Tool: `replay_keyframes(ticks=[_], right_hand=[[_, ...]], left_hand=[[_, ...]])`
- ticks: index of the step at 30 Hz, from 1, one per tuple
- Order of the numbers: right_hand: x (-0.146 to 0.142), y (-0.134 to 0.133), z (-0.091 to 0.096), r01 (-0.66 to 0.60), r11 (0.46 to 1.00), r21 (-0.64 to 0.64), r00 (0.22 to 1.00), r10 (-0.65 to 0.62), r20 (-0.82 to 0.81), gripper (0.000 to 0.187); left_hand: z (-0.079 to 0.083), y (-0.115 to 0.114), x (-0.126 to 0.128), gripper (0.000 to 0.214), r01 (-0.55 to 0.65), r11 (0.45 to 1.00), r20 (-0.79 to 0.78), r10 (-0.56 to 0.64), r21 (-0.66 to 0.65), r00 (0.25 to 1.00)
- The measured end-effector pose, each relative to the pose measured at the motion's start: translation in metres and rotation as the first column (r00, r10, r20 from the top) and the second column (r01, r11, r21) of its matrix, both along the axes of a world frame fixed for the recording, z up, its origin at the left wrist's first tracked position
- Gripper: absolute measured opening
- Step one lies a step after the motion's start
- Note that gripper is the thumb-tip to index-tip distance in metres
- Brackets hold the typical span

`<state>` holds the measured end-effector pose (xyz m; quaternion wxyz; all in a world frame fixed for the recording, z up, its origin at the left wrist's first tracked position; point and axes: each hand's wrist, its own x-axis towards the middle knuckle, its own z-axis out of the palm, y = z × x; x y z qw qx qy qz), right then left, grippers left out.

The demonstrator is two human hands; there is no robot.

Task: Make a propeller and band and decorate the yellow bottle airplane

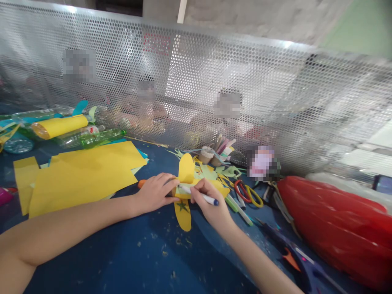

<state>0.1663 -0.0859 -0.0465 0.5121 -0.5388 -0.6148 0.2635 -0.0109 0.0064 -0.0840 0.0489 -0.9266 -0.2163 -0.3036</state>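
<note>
A toy plane [216, 187] covered in yellow paper lies on the blue table, with rounded wings on both sides. A dark star is drawn on its near wing [183, 222]. My left hand [157, 190] is closed over the plane's left part and steadies it; an orange tip sticks out beyond the fingers. In my right hand [208, 198], closed in a writing grip, is a white marker [210, 200] with a dark blue end. Its tip meets a pale patch on the plane's body, beside my left fingers. The underside of the plane is hidden.
Yellow paper sheets [82, 175] lie left, with plastic bottles [102, 138] and another yellow-wrapped bottle [63, 125] behind. Scissors [248, 192], markers [240, 210], paper scraps, a blue glue gun [301, 257] and a red plastic bag [333, 220] are right. A perforated metal screen [122, 81] stands behind.
</note>
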Motion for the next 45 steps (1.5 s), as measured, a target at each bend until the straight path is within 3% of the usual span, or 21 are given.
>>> replay_keyframes(ticks=[14,29,45], right_hand=[[-0.002,-0.002,0.004,-0.019,0.999,-0.039,1.000,0.019,0.008,0.024],[0.001,-0.001,0.008,0.158,0.986,-0.056,0.987,-0.158,0.002,0.025],[0.004,0.001,0.006,0.154,0.988,-0.011,0.988,-0.154,-0.020,0.023]], left_hand=[[0.002,0.000,0.000,0.047,-0.003,0.999,0.005,0.003,-0.048,1.000],[0.002,0.001,0.001,0.045,0.004,0.999,0.025,-0.002,-0.051,1.000],[0.003,0.000,0.000,0.047,-0.021,0.999,-0.025,0.020,-0.037,0.999]])
